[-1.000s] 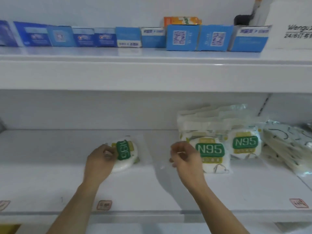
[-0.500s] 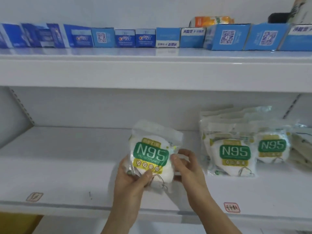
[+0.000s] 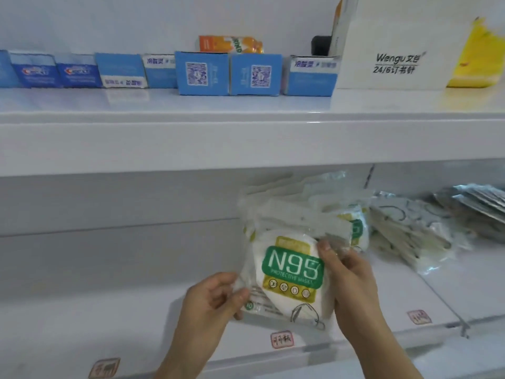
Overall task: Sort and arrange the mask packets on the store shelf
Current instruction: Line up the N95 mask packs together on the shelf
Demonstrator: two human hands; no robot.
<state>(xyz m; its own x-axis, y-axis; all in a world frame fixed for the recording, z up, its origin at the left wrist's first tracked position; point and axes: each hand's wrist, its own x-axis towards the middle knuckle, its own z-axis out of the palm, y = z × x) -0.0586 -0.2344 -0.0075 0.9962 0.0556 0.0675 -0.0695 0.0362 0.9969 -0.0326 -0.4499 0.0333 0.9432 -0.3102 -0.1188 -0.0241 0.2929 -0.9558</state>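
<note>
Above the lower shelf near its front edge, N95 mask packet upright, left hand grip pinching its left edge, right hand grip pinching its right edge, more mask packets stacked behind, blue boxes lining the upper shelf.

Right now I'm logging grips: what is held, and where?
One N95 mask packet: left hand pinches its lower left edge, right hand its right side.

N95 packet carried right, against standing stack.
</note>
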